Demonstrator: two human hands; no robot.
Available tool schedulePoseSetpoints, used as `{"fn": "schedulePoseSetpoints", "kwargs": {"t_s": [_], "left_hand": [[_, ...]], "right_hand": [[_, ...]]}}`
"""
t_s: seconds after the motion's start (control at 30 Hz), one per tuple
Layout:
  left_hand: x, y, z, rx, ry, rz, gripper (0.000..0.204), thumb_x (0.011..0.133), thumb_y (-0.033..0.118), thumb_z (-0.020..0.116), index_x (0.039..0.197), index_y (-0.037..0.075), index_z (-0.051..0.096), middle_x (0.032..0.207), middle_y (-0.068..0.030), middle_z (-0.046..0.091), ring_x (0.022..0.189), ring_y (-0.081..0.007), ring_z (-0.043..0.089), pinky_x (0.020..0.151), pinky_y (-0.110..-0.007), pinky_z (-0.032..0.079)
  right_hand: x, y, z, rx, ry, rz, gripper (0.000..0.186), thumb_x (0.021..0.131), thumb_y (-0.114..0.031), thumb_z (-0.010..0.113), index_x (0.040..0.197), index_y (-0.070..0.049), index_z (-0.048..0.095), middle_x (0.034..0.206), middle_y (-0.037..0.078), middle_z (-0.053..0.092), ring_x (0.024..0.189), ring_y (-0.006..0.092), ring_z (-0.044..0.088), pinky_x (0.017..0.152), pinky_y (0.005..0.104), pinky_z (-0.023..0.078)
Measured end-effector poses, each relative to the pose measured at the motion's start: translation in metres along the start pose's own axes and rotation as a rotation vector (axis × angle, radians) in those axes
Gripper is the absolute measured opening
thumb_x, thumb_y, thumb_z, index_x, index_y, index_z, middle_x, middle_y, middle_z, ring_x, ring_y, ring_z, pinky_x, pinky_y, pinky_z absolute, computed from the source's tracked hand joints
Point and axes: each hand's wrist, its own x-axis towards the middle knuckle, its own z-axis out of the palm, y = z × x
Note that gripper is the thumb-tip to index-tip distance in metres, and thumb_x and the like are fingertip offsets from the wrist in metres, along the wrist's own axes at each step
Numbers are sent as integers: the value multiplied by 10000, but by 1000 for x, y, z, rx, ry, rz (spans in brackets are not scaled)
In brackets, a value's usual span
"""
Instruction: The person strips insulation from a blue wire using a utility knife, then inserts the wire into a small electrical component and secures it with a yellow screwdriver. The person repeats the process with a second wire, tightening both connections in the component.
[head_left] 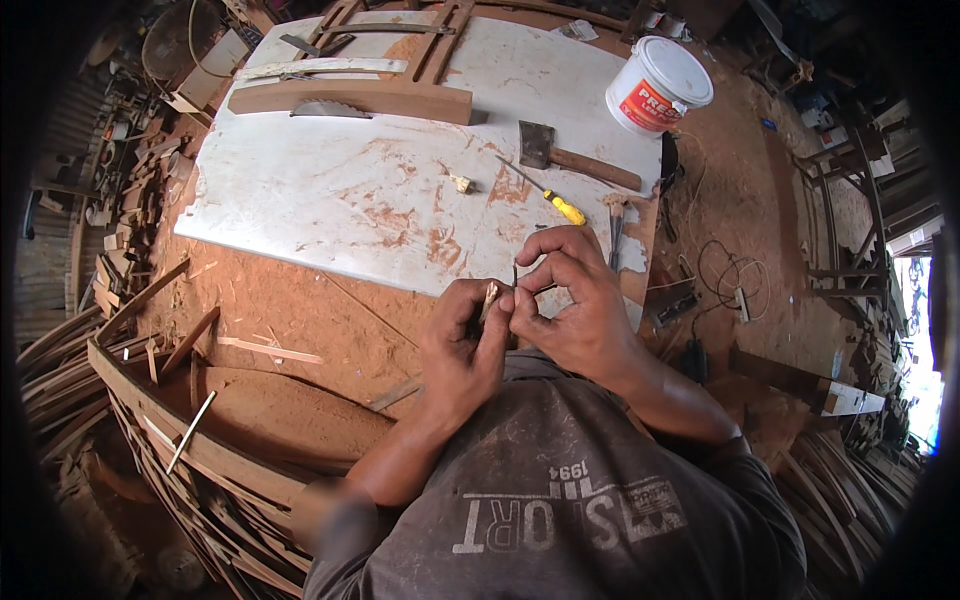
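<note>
Close in front of my chest, my two hands meet at the fingertips. My left hand (464,340) is closed on a small brass-coloured metal piece (491,290), mostly covered by the fingers. In my right hand (574,292), thumb and fingers pinch a thin dark pin-like piece (515,273), upright beside the brass piece. Whether the two pieces touch, I cannot tell. Beyond the hands, a screwdriver (566,208) with a yellow handle lies on the white tabletop (320,190). Another small brass-coloured piece (461,184) sits to its left.
A hammer (594,168) with a blocky head and a chisel-like tool (615,228) lie at the right. Behind them stands a white lidded bucket (657,88). A wooden beam (350,100), a toothed saw blade (330,109) and a wooden frame (440,45) occupy the far left.
</note>
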Motion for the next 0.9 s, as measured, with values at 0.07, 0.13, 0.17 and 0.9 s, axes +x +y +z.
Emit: {"fn": "schedulePoseSetpoints", "kwargs": {"t_s": [0.07,0.13,0.17,0.9], "left_hand": [[2,-4,-1,43,11,42,87,960,18,640,1034,-26,647,873,-101,647,737,-126,618,648,-285,491],[4,-7,-1,93,15,91,90,959,23,640,1030,-32,643,867,-105,647,739,-130,616,653,-292,489],[7,-8,-2,94,7,98,91,959,26,640,1030,-30,643,865,-109,645,742,-129,611,657,-289,484],[9,27,-2,-318,-137,-240,143,1026,89,604,1071,-37,656,995,-22,650,919,-64,554,824,-233,448]], "right_hand": [[2,0,0,-35,-4,-27,202,753,-57,776,845,-72,597,1080,83,617,1018,305,573,890,417,472],[5,0,-1,-54,-3,-54,218,740,-55,781,844,-76,591,1076,85,612,1024,308,570,896,424,468],[7,1,-2,-64,-3,-68,226,733,-54,784,844,-78,588,1075,86,609,1027,309,569,899,428,467],[7,4,-34,452,-100,209,137,912,19,705,1045,21,672,1135,103,634,1012,130,600,886,278,481]]}}
